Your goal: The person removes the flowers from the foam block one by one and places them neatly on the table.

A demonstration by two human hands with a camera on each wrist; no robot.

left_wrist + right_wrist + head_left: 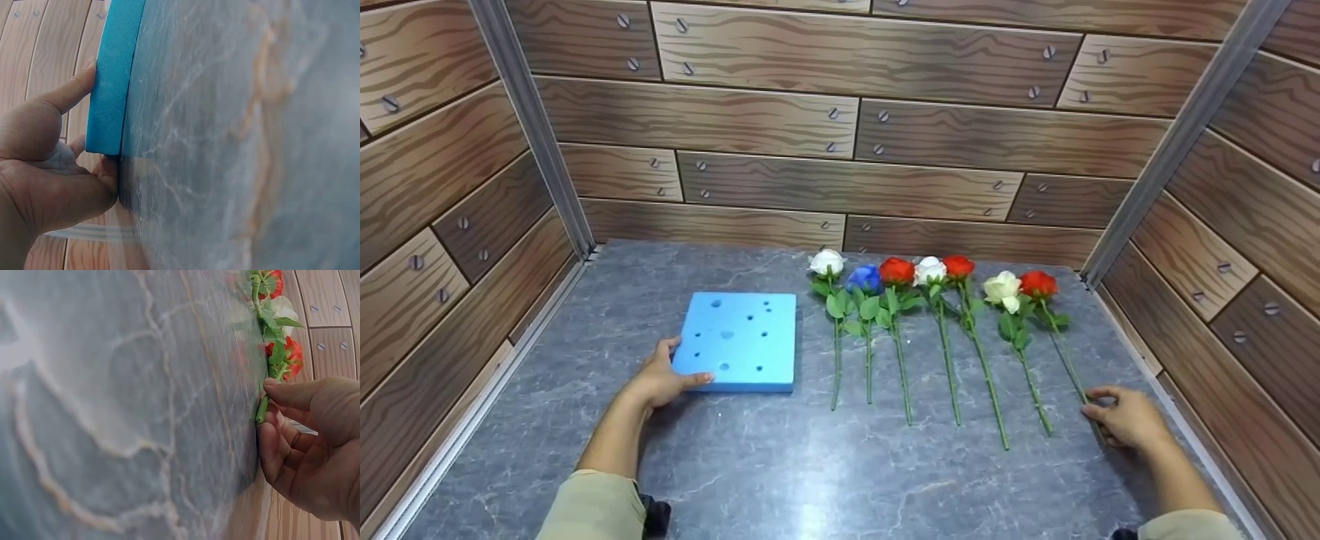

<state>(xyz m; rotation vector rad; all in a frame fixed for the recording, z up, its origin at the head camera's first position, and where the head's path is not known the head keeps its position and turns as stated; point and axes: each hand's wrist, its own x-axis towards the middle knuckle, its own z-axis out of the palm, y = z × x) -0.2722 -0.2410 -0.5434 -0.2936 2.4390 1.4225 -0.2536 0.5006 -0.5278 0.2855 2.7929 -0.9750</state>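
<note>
My left hand (661,381) grips the near left corner of a blue foam block (778,351), which lies flat with several holes in its top. The left wrist view shows the thumb and fingers around the corner of the block (108,112). At the far right, my right hand (1134,421) pinches the lower stem of a red rose (1038,284). Up close in the right wrist view, the cut end of that green stem (262,410) pokes out between thumb and fingers; the bloom still lies low by the tabletop.
Left of the held stem lie a cream rose (1003,291), two more red roses (897,271), two white roses (826,262) and a blue rose (864,279), side by side on the grey marbled table (810,465). Wood-patterned walls (780,120) enclose the back and both sides.
</note>
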